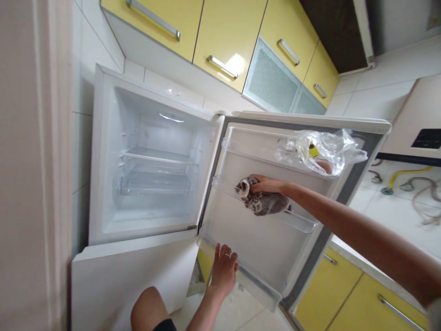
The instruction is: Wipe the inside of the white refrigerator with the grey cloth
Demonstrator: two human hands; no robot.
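The right hand [264,185] has its grip closed on a bunched, brown-and-white patterned cloth [270,203], fingers pressed in from above. The cloth is at the middle door rack [299,224], on the inner side of the open refrigerator door [255,239], and overlaps the rack's clear rail. Gathered into a wad, it probably suits the narrow space behind that rail better than it would spread flat; one pale-edged fold stands up beside the fingers.

The left hand [223,271] is at the rim of the lower door rack [260,280], fingers bent over the edge. Whether that grip clasps the rim or merely rests on it, I cannot tell; placed there, it could steady the door, which hangs free on its hinge side, against the other arm's push. The right arm reaches across the door's outer edge, which leaves the lower rack clear for the left.

A crumpled clear plastic bag [330,145] sits in the upper door rack [250,153], its loose top spilling over the rail, likely because it is too bulky to tuck in. The door stands wide, so the glass shelf [158,155] inside the compartment is exposed too.
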